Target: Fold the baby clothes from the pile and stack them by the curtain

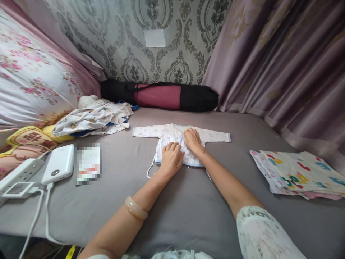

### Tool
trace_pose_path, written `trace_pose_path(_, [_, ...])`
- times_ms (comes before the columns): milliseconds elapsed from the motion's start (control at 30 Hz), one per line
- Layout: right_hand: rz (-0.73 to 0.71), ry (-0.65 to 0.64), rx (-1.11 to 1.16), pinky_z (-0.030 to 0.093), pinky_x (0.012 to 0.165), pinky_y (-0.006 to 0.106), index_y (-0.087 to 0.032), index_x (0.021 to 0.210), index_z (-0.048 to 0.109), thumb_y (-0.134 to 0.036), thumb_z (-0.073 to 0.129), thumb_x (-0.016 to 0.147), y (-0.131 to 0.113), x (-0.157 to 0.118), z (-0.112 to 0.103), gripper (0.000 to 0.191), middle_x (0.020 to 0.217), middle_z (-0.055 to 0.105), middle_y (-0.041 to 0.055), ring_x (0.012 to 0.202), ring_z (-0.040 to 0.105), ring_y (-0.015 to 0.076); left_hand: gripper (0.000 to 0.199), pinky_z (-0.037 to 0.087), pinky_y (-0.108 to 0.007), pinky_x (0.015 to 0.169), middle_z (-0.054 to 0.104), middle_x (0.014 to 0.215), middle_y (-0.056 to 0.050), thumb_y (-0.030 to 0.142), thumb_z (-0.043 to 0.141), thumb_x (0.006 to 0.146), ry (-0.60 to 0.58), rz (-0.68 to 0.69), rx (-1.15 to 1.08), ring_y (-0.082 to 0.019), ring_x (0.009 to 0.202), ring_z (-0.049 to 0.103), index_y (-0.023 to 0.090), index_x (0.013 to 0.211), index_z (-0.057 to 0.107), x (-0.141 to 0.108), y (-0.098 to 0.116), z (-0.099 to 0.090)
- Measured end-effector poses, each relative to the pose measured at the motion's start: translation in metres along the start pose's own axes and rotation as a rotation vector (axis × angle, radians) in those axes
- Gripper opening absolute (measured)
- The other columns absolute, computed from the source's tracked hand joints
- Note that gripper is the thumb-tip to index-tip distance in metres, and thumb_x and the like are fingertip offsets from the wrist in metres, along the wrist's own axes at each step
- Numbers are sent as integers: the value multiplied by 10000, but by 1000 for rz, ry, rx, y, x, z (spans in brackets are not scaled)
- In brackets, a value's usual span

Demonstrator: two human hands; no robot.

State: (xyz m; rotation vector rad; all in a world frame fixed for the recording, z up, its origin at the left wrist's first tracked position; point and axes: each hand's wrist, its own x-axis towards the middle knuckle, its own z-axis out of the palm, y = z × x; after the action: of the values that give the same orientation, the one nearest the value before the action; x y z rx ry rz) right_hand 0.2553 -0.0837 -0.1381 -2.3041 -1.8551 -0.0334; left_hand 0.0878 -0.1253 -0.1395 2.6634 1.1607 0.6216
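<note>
A small white baby shirt (pixel 168 135) with a faint print and light blue trim lies spread on the grey sheet, sleeves stretched out to both sides. Thin white ties hang from its lower sides. My left hand (pixel 171 158) rests on the lower left front of the shirt, its fingers laid on the cloth. Farther up, my right hand (pixel 192 139) has its fingers curled onto the shirt's front near the neckline; the fingertips are partly hidden.
A folded stack of printed cloths (pixel 304 172) lies at the right. Crumpled clothes (pixel 94 117) sit at the left, behind a white power bank (pixel 60 162), a power strip (pixel 21 176) and a blurred packet (pixel 88 163). A black and maroon long bag (pixel 159 96) lies along the wall.
</note>
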Motion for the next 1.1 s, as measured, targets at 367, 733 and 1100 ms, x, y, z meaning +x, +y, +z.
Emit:
trace_pose_path(367, [-43,-205,130,15,1184,461,-121,1549,166,-455,135,995,-3,-25,16,647,1617,124,62,1487,45,228,610,136,-587,1158,210,1593,-131,470,266,988,-351,-58,79,-344,1472,134,157,1512,270,-3,-3,11])
trace_pose_path(733, [-37,-113,184,36,1188,435,-132,1530,235,-435,192,1001,8,-47,-6,611,1607,176,97,1484,82,216,533,131,-531,1175,260,1579,-135,433,317,993,-255,0,41,-285,1472,181,169,1454,359,-3,-17,-18])
trace_pose_path(1100, [438,-144,154,397,622,243,-205,833,717,-388,496,879,71,-86,-37,292,845,724,67,798,658,198,315,387,-431,921,634,1148,-89,272,433,941,-259,57,37,-278,1085,531,268,1172,647,-2,-18,-25])
